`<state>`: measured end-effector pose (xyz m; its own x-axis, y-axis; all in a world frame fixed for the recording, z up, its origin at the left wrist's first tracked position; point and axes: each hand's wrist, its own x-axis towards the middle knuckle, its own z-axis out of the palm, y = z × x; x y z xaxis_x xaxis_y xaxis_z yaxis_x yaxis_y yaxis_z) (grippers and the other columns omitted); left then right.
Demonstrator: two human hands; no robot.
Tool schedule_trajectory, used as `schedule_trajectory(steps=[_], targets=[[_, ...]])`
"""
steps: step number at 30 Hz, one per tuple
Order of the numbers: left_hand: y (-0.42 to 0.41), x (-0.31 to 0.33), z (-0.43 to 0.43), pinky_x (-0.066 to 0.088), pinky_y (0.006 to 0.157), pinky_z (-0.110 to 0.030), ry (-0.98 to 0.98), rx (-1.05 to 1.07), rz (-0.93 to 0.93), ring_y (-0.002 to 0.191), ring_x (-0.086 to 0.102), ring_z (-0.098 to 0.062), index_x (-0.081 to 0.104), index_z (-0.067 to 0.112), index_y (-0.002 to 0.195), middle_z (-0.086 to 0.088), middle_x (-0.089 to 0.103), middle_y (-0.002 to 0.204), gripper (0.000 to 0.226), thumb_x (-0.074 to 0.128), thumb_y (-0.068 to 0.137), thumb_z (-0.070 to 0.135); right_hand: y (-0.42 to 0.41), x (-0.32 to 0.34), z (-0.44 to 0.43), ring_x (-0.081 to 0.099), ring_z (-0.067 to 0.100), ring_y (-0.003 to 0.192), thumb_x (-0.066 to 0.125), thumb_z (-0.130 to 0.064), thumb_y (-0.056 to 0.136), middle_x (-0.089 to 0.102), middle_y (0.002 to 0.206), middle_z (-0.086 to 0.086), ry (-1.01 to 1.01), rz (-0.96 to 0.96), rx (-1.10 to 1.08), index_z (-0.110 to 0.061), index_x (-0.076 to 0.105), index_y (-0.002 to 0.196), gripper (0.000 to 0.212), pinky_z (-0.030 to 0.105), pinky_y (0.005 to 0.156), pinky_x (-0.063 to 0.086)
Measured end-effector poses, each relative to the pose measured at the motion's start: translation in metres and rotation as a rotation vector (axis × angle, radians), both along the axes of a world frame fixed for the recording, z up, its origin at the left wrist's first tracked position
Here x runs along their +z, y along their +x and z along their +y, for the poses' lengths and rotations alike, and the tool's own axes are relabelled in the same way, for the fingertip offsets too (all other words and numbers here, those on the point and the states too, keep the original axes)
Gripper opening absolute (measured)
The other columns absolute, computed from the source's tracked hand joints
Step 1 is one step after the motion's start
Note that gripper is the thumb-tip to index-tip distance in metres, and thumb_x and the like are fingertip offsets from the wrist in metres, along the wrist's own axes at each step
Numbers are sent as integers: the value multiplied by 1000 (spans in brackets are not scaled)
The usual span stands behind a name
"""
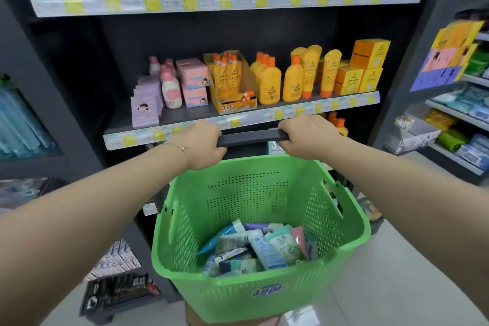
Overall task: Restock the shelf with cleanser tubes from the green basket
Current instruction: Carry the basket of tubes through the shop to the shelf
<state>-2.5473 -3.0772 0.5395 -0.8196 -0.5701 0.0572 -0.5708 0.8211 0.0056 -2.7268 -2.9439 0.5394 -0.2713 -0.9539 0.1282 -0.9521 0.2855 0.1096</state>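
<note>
Left grip (199,144) and right grip (304,137) were both wrapped fully round the black handle (251,137), fingers curled under, one at each end. The handle stood above the far rim of the green basket (264,296). The cleanser tubes (262,246) lay heaped loose in the basket's bottom. None was in hand and none was on a shelf yet.

Risks, as judged:
- The basket sat near the shelving, so a push farther in could knock the handle against the middle shelf (185,115).
- Both grips were busy, and one had to let go before any tube came out. An unsteady basket might then tip or swing. What it rested on could not be told.
- The tubes lay crosswise, so pulling one could drag its neighbours over the rim.

Around: the middle shelf carried yellow bottles (270,85), pink boxes (191,71) and a cardboard display tray (235,107), with a bare stretch at its left end. The top shelf (225,0) held upright tubes packed close, which left little room. Small boxed goods (116,262) sat low on the left, and a side rack (449,114) stood on the right.
</note>
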Motion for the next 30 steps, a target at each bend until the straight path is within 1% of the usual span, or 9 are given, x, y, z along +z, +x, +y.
schedule_trajectory(steps=[4, 8, 12, 16, 19, 23, 25, 27, 30], targets=[[-3, 1, -1, 39, 60, -30, -20, 47, -9, 72, 50, -28, 51, 16, 85, -8, 47, 85, 19, 48, 91, 34, -8, 1, -7, 46, 27, 74, 44, -36, 95, 46, 79, 3, -6, 6, 29, -16, 58, 101, 25, 32, 61, 36], [1, 3, 5, 37, 61, -29, -48, 84, -10, 72, 49, -29, 48, 16, 82, -10, 50, 85, 22, 49, 92, 36, -13, 4, -13, 43, 27, 75, 44, -36, 95, 44, 81, 5, -10, 20, 88, -15, 58, 104, 27, 31, 62, 36], [0, 5, 13, 37, 62, -29, -56, 140, -12, 72, 46, -28, 51, 13, 85, -9, 46, 84, 21, 50, 91, 34, -19, 7, -16, 43, 25, 77, 43, -35, 95, 43, 82, 4, 7, 27, 160, -15, 57, 103, 25, 32, 64, 36], [-3, 6, 16, 39, 61, -29, -57, 202, -28, 70, 48, -27, 52, 14, 82, -9, 51, 82, 19, 51, 90, 32, -24, 7, -19, 42, 25, 77, 43, -33, 95, 45, 84, 6, 19, 19, 223, -14, 57, 102, 24, 31, 64, 34], [-9, 4, 11, 38, 61, -28, -40, 247, -25, 71, 50, -27, 56, 14, 87, -6, 51, 82, 22, 52, 91, 34, -30, 6, -25, 43, 25, 75, 43, -32, 95, 44, 82, 5, 25, -31, 247, -18, 50, 93, 16, 31, 63, 34], [-15, 2, 3, 38, 59, -29, 12, 288, -11, 70, 53, -28, 47, 21, 68, -5, 50, 77, 28, 53, 90, 37, -43, 2, -39, 47, 26, 77, 45, -34, 94, 45, 81, 4, 47, -72, 303, -19, 45, 86, 16, 31, 62, 36], [-16, 0, -2, 37, 57, -29, 26, 297, 2, 69, 53, -27, 43, 24, 62, -4, 50, 74, 31, 54, 90, 36, -49, 0, -47, 50, 23, 73, 48, -40, 95, 47, 77, 2, 57, -118, 335, -21, 46, 80, 24, 29, 55, 34], [-15, -4, -9, 35, 58, -30, 0, 279, 23, 70, 52, -26, 43, 24, 65, -4, 54, 75, 30, 53, 91, 38, -55, -3, -54, 48, 16, 63, 48, -50, 94, 45, 69, -4, 26, -143, 373, -23, 44, 75, 33, 28, 49, 30], [-13, -15, -22, 33, 59, -32, -86, 224, 78, 70, 49, -24, 40, 20, 84, 0, 56, 78, 28, 50, 93, 45, -63, -11, -60, 39, 9, 54, 42, -59, 93, 41, 63, -8, -61, -60, 406, -22, 36, 88, 38, 29, 45, 26]])
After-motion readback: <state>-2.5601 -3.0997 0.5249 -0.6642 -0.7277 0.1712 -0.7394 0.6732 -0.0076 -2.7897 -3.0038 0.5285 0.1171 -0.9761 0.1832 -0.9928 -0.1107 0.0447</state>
